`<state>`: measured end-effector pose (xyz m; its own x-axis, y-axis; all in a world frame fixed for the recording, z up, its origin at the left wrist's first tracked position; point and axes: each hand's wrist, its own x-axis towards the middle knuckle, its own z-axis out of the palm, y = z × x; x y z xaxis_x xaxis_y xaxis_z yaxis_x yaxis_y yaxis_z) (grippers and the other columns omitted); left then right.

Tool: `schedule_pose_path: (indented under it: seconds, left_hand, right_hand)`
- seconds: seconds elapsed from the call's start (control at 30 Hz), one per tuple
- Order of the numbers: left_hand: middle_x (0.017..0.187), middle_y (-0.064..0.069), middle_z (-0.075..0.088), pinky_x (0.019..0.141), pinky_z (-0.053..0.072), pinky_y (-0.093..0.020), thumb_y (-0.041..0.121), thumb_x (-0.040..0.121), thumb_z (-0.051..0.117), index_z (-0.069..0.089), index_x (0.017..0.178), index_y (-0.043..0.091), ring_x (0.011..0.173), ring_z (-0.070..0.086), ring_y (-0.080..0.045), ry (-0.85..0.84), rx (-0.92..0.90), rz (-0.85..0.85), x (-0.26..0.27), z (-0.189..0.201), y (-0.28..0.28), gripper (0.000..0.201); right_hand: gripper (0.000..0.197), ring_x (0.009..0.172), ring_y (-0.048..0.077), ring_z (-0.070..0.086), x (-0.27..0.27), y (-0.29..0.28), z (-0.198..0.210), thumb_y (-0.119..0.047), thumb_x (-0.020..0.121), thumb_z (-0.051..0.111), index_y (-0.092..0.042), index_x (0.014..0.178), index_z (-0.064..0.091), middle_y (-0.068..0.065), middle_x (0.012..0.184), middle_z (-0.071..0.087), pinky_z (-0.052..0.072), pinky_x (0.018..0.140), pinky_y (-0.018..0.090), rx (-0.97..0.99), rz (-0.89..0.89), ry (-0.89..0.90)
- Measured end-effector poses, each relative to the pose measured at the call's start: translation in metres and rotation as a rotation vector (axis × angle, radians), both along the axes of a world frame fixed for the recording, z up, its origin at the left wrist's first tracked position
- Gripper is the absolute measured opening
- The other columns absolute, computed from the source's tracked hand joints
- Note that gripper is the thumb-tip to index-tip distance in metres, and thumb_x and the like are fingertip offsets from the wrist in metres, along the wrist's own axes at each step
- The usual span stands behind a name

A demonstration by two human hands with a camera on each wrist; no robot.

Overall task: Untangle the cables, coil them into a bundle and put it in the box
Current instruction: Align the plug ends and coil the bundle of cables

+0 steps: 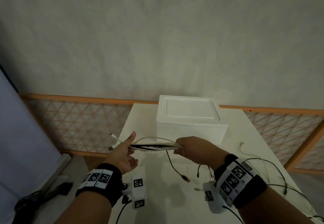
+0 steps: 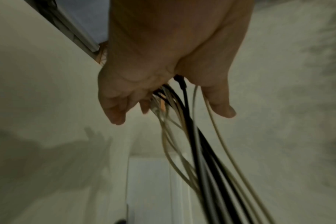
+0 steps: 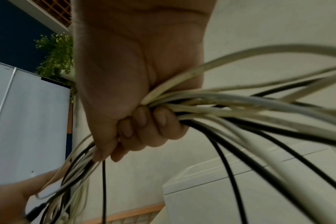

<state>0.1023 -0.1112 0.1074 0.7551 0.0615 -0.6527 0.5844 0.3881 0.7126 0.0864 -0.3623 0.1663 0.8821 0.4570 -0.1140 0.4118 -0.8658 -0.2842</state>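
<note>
A bundle of black and white cables point(image 1: 154, 146) is stretched level between my two hands above the white table point(image 1: 157, 185). My right hand point(image 1: 185, 147) grips one end in a fist; the right wrist view shows its fingers point(image 3: 144, 121) wrapped round the cables point(image 3: 240, 109). My left hand point(image 1: 130, 151) has its thumb out and its fingers relaxed. The cables point(image 2: 194, 144) run through the crook of that thumb, and two plug ends point(image 1: 112, 142) stick out past the hand. The white box point(image 1: 191, 131) stands behind the hands with its lid on.
Loose black and white cables point(image 1: 263, 167) trail over the table's right side and off its edge. One black end with a plug point(image 1: 185, 178) dangles below my right hand. A wooden lattice fence point(image 1: 78, 118) runs behind the table. A pale panel point(image 1: 17, 136) stands at the left.
</note>
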Motion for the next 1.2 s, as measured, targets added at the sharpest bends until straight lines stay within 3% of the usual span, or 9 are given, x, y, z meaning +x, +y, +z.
schedule_pose_path:
  seconds: [0.17, 0.3, 0.47, 0.53, 0.6, 0.7, 0.8, 0.93, 1.2]
  left_hand:
    - [0.08, -0.014, 0.073, 0.054, 0.041, -0.025, 0.067, 0.04, 0.076, 0.061, 0.06, 0.007, 0.065, 0.062, -0.023, 0.014, 0.394, -0.309, -0.022, -0.012, 0.026, 0.065]
    - [0.096, -0.013, 0.071, 0.065, 0.046, -0.031, 0.052, 0.061, 0.083, 0.058, 0.095, 0.008, 0.075, 0.059, -0.023, -0.145, 0.657, -0.169, -0.013, -0.006, 0.027, 0.061]
    - [0.104, 0.002, 0.059, 0.093, 0.047, -0.043, 0.029, 0.06, 0.089, 0.035, 0.139, 0.019, 0.101, 0.057, -0.022, -0.458, 0.736, 0.145, 0.001, 0.026, 0.024, 0.097]
    - [0.111, 0.004, 0.058, 0.089, 0.046, -0.032, 0.028, 0.061, 0.088, 0.042, 0.134, 0.024, 0.106, 0.055, -0.017, -0.611, 0.821, 0.024, -0.001, 0.044, 0.012, 0.086]
    - [0.113, 0.011, 0.057, 0.084, 0.04, -0.02, 0.031, 0.06, 0.089, 0.048, 0.127, 0.03, 0.109, 0.052, -0.01, -0.805, 0.953, -0.387, -0.006, 0.058, -0.016, 0.078]
    - [0.119, 0.009, 0.059, 0.09, 0.044, -0.026, 0.035, 0.058, 0.089, 0.043, 0.131, 0.029, 0.108, 0.054, -0.01, -0.929, 1.111, -0.961, -0.011, 0.058, -0.074, 0.087]
    - [0.114, -0.001, 0.065, 0.086, 0.052, -0.037, 0.023, 0.065, 0.086, 0.04, 0.13, 0.022, 0.101, 0.062, -0.02, -0.925, 1.11, -0.89, -0.007, 0.048, -0.098, 0.079]
    - [0.107, 0.002, 0.068, 0.088, 0.05, -0.037, 0.022, 0.071, 0.081, 0.055, 0.118, 0.02, 0.098, 0.064, -0.018, -0.886, 1.096, -0.823, 0.004, 0.033, -0.095, 0.053]
    - [0.074, -0.001, 0.065, 0.066, 0.051, -0.034, 0.031, 0.076, 0.072, 0.065, 0.076, 0.016, 0.07, 0.061, -0.02, -0.805, 1.194, -0.824, 0.006, 0.034, -0.101, 0.016]
  right_hand:
    - [0.019, 0.078, 0.014, 0.048, 0.001, -0.005, 0.003, -0.04, 0.093, 0.048, -0.027, 0.08, 0.05, -0.011, 0.073, 0.048, 0.038, 0.07, 0.027, -0.016, -0.052, 0.023]
    - [0.025, 0.092, 0.019, 0.055, 0.003, -0.002, 0.002, -0.04, 0.093, 0.048, -0.018, 0.099, 0.058, 0.002, 0.097, 0.062, 0.039, 0.074, 0.028, -0.093, -0.048, 0.016]
    - [0.024, 0.098, 0.02, 0.055, 0.003, -0.003, 0.006, -0.039, 0.093, 0.049, -0.017, 0.098, 0.058, 0.003, 0.103, 0.063, 0.04, 0.078, 0.029, -0.131, -0.066, 0.051]
    - [0.022, 0.094, 0.02, 0.055, 0.004, -0.005, 0.009, -0.038, 0.092, 0.05, -0.018, 0.096, 0.059, 0.002, 0.099, 0.062, 0.042, 0.079, 0.03, -0.122, -0.071, 0.07]
    - [0.02, 0.088, 0.017, 0.052, 0.003, 0.002, 0.014, -0.038, 0.092, 0.051, -0.02, 0.095, 0.059, -0.001, 0.092, 0.059, 0.042, 0.078, 0.031, -0.13, -0.044, 0.051]
    - [0.024, 0.092, 0.017, 0.054, 0.004, 0.016, 0.022, -0.029, 0.094, 0.051, -0.012, 0.108, 0.062, 0.004, 0.1, 0.061, 0.037, 0.072, 0.023, -0.153, -0.008, 0.021]
    - [0.023, 0.086, 0.017, 0.054, 0.007, 0.018, 0.026, -0.02, 0.093, 0.052, -0.007, 0.109, 0.06, 0.003, 0.094, 0.059, 0.035, 0.06, 0.016, -0.136, -0.035, -0.004]
    - [0.038, 0.101, 0.022, 0.059, -0.001, 0.011, 0.012, -0.023, 0.088, 0.058, -0.014, 0.124, 0.048, 0.003, 0.113, 0.062, 0.044, 0.08, 0.029, -0.011, -0.046, -0.047]
    - [0.02, 0.074, 0.017, 0.052, -0.012, 0.002, -0.013, -0.022, 0.083, 0.062, -0.02, 0.096, 0.047, -0.005, 0.085, 0.053, 0.044, 0.065, 0.031, 0.357, -0.138, -0.212]
